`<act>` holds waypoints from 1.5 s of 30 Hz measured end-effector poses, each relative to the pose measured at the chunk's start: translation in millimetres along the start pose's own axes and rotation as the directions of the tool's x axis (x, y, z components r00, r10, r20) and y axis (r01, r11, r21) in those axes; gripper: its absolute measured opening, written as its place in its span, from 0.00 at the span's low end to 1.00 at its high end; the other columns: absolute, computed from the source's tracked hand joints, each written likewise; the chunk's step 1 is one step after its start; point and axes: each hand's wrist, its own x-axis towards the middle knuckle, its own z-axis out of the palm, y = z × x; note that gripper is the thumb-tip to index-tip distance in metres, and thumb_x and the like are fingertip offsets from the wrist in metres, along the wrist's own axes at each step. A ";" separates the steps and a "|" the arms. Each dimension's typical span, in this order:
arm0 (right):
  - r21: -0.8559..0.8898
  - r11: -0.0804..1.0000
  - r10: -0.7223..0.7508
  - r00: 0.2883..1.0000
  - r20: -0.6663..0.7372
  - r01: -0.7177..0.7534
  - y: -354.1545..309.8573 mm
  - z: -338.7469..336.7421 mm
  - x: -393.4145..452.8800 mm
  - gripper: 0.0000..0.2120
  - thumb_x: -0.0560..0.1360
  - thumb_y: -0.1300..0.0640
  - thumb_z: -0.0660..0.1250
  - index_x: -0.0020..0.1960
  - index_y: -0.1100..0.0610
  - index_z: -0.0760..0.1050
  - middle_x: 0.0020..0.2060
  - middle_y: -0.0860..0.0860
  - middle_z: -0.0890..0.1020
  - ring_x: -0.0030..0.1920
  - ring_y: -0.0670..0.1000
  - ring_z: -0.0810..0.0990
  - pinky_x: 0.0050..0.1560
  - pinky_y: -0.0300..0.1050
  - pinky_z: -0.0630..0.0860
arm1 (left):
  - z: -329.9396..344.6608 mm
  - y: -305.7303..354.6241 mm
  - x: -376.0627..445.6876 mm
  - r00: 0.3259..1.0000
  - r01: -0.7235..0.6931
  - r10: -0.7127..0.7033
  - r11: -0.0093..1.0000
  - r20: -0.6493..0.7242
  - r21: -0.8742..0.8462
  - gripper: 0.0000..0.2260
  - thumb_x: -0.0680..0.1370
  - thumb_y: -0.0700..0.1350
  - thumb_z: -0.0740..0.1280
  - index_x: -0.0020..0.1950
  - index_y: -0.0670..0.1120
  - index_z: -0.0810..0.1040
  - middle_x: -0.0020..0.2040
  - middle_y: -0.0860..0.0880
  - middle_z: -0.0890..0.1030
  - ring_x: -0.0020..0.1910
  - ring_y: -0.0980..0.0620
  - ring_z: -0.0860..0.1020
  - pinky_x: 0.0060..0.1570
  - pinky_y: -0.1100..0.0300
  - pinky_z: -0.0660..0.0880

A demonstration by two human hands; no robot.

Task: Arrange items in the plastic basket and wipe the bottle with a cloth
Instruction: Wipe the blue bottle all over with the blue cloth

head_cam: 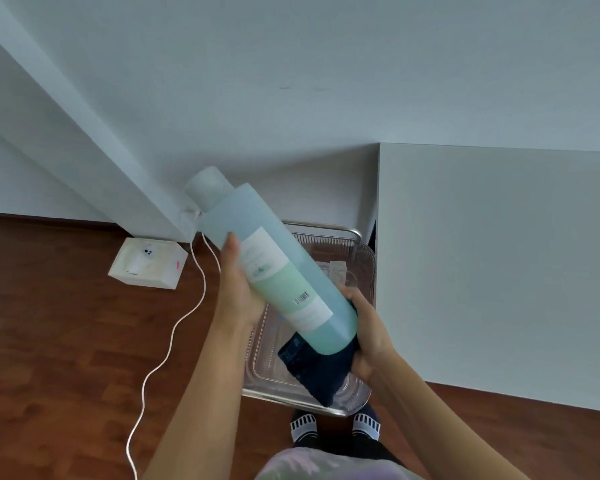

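Note:
A tall pale blue bottle (257, 247) with a white and green label is held tilted, its cap pointing up and to the left. My left hand (238, 285) grips its middle from the left side. My right hand (368, 334) holds a dark blue cloth (317, 367) pressed around the bottle's base. Below both hands sits the clear plastic basket (364, 271) with a metal rim, on the floor. A few small packets (336, 270) lie inside it near the far end.
A white box (148, 263) lies on the wooden floor at the left, by the wall corner. A white cable (174, 334) runs from the wall across the floor. A white cabinet (492, 271) stands right beside the basket. My feet in striped slippers (336, 426) touch the basket's near edge.

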 end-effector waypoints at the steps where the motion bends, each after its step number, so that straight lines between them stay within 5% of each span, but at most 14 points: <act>1: 0.000 0.999 -0.040 0.998 -0.047 0.040 0.4 -1.7 2.4 0.16 0.64 0.48 0.73 0.48 0.56 0.81 0.41 0.57 0.84 0.36 0.58 0.82 0.34 0.47 0.79 | 2.0 -6.3 -6.4 0.999 -0.023 0.026 0.996 -0.027 0.085 0.38 0.62 0.62 0.79 0.65 0.44 0.75 0.56 0.40 0.79 0.54 0.41 0.77 0.56 0.42 0.73; 5: -0.267 0.896 -0.403 0.903 -0.152 0.355 -8.4 -5.3 9.7 0.05 0.71 0.52 0.67 0.44 0.49 0.80 0.42 0.53 0.83 0.38 0.53 0.81 0.37 0.52 0.80 | 4.2 -34.9 -26.3 0.984 -0.097 0.124 0.975 -0.129 0.200 0.21 0.63 0.45 0.78 0.55 0.51 0.79 0.47 0.49 0.83 0.48 0.47 0.81 0.51 0.46 0.77; 8: -0.529 0.690 -0.611 0.789 -0.060 0.494 -6.1 -7.6 3.3 0.11 0.74 0.48 0.63 0.55 0.40 0.76 0.49 0.41 0.83 0.48 0.45 0.81 0.44 0.39 0.79 | 3.2 -33.8 -27.5 0.982 -0.117 0.141 0.976 -0.126 0.185 0.17 0.63 0.43 0.76 0.50 0.54 0.82 0.45 0.50 0.83 0.44 0.50 0.82 0.45 0.52 0.80; 11: -0.570 0.606 -0.601 0.789 0.127 0.554 2.0 -4.4 -3.7 0.21 0.77 0.43 0.59 0.69 0.39 0.67 0.60 0.32 0.77 0.62 0.37 0.75 0.61 0.40 0.72 | 0.3 -22.2 -24.0 0.990 -0.101 0.126 0.952 -0.067 0.287 0.22 0.63 0.43 0.77 0.55 0.45 0.79 0.46 0.45 0.82 0.45 0.46 0.82 0.43 0.51 0.79; 15: -0.424 0.642 -0.533 0.769 0.351 0.639 -7.3 17.3 -7.3 0.26 0.81 0.47 0.54 0.77 0.48 0.55 0.72 0.38 0.67 0.73 0.39 0.63 0.72 0.43 0.62 | 1.0 -17.1 -31.7 0.993 -0.079 0.026 0.856 0.111 0.510 0.27 0.64 0.36 0.79 0.61 0.40 0.77 0.53 0.41 0.84 0.51 0.41 0.84 0.45 0.52 0.81; 20: -0.353 0.650 -0.570 0.739 0.359 0.673 -46.0 32.5 -6.3 0.23 0.82 0.48 0.51 0.75 0.52 0.64 0.68 0.41 0.73 0.70 0.41 0.69 0.68 0.36 0.67 | -1.6 -32.6 -55.2 0.988 -0.040 -0.056 0.813 0.146 0.581 0.31 0.61 0.37 0.80 0.63 0.44 0.76 0.55 0.44 0.85 0.52 0.43 0.85 0.46 0.51 0.82; 24: -0.405 0.702 -0.534 0.809 0.246 0.586 -51.2 32.7 -8.8 0.18 0.81 0.42 0.51 0.59 0.39 0.79 0.56 0.39 0.82 0.60 0.41 0.79 0.63 0.43 0.74 | -3.4 -34.9 -58.4 0.985 -0.009 -0.103 0.764 0.136 0.646 0.32 0.60 0.33 0.80 0.62 0.44 0.74 0.52 0.48 0.85 0.49 0.49 0.85 0.43 0.60 0.82; 30: -0.514 0.478 -0.674 0.673 0.306 0.712 -25.8 45.8 -15.3 0.29 0.78 0.37 0.51 0.77 0.45 0.54 0.74 0.39 0.64 0.71 0.33 0.61 0.66 0.28 0.62 | 2.5 -29.0 -51.4 0.989 -0.067 -0.031 0.781 0.146 0.620 0.32 0.63 0.32 0.80 0.65 0.45 0.74 0.57 0.45 0.84 0.55 0.46 0.84 0.48 0.55 0.82; 33: -0.445 0.548 -0.637 0.698 0.327 0.709 -50.0 52.7 -12.1 0.23 0.81 0.44 0.51 0.74 0.49 0.64 0.69 0.42 0.73 0.68 0.38 0.69 0.67 0.34 0.67 | -1.6 -23.6 -50.5 0.989 -0.017 -0.073 0.798 0.125 0.603 0.35 0.59 0.37 0.80 0.64 0.43 0.73 0.54 0.41 0.84 0.51 0.40 0.84 0.49 0.43 0.81; 35: -0.403 0.625 -0.585 0.743 0.325 0.669 -60.7 53.0 -9.8 0.20 0.83 0.47 0.50 0.70 0.50 0.70 0.61 0.38 0.79 0.62 0.36 0.75 0.58 0.27 0.70 | -3.6 -21.9 -48.6 0.983 -0.008 -0.103 0.801 0.151 0.599 0.36 0.59 0.37 0.80 0.64 0.42 0.73 0.54 0.39 0.83 0.51 0.37 0.84 0.49 0.39 0.81; 39: -0.345 0.619 -0.579 0.707 0.406 0.706 -36.6 44.3 -11.8 0.23 0.83 0.50 0.49 0.76 0.54 0.60 0.69 0.39 0.71 0.69 0.36 0.67 0.66 0.29 0.65 | -3.2 -17.7 -45.0 0.986 -0.094 -0.009 0.798 0.167 0.595 0.29 0.61 0.31 0.79 0.59 0.47 0.79 0.51 0.45 0.86 0.48 0.46 0.86 0.43 0.56 0.82; 41: -0.291 0.657 -0.541 0.703 0.461 0.696 -19.3 36.1 -9.5 0.23 0.83 0.51 0.49 0.77 0.54 0.57 0.72 0.43 0.68 0.72 0.40 0.64 0.68 0.33 0.64 | -4.1 -14.7 -43.5 0.990 -0.097 0.026 0.838 0.138 0.537 0.28 0.62 0.30 0.78 0.60 0.42 0.78 0.51 0.42 0.85 0.48 0.43 0.85 0.42 0.54 0.82; 45: -0.375 0.837 -0.289 0.904 0.316 0.399 -8.6 17.9 1.3 0.19 0.83 0.46 0.50 0.62 0.45 0.78 0.58 0.47 0.83 0.60 0.48 0.80 0.54 0.37 0.77 | -4.5 -7.3 -39.9 0.990 -0.133 0.098 0.881 0.100 0.453 0.30 0.60 0.38 0.79 0.60 0.36 0.75 0.51 0.37 0.83 0.48 0.39 0.83 0.44 0.47 0.81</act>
